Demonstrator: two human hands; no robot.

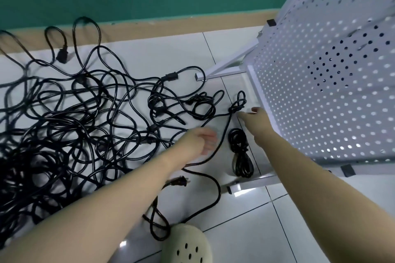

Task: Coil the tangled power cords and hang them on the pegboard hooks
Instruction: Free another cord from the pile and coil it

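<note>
**Black rubber-jacketed cords: handling notes**

Black tangled cords [70, 126] cover the white tiled floor [245, 226], left and centre; judged soft, limp, moderately heavy in bulk, jackets grippy enough to snag at crossings. White pegboard [320, 83] stands at right; no hooks discernible. One coiled bundle [240, 153] lies on the floor by the pegboard's base. A single cord [215, 151] runs from a small knotted loop [237, 104] down past both hands. Right hand [255, 114] is at that knot, apparently pinching it; blur leaves the grip uncertain. Left hand [206, 140] hovers released, fingers relaxed, just beside the cord. Best hold, in my judgement: near a plug [178, 181], feeding loops hand over hand.
</note>
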